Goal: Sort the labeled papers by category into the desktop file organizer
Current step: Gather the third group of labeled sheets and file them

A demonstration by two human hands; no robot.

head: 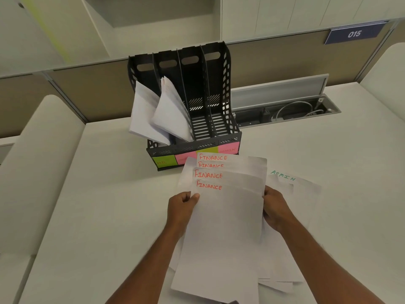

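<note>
From the head camera, both hands hold a fanned sheaf of FINANCE papers (225, 194) just above the tabletop (98, 216), right in front of the black desktop file organizer (190, 106). The left hand (182, 207) pinches the sheaf's left edge, thumb on top and fingers (186, 197) curled beneath; the right hand (276, 207) grips the right edge, its fingers mostly hidden behind the sheets. Four red FINANCE headings show, stepped one above another.

The sheets look thin, light and floppy, and they will likely slide over each other, so squaring the stack and holding it by both long edges, as here, seems the safest grip; a one-handed hold near a corner would let them droop and splay.

The organizer has four upright slots. The two on the left already hold leaning bundles of white paper (162, 115); the two on the right look empty. Sticky-note labels (165, 162) run along its front lip, green and pink, but the held sheaf covers part of them, so I cannot tell which slot is for finance. More loose sheets lie under and to the right of the hands, one headed ADMIN (283, 175) in green. An open cable tray (289, 110) sits behind, well clear of the path.
</note>
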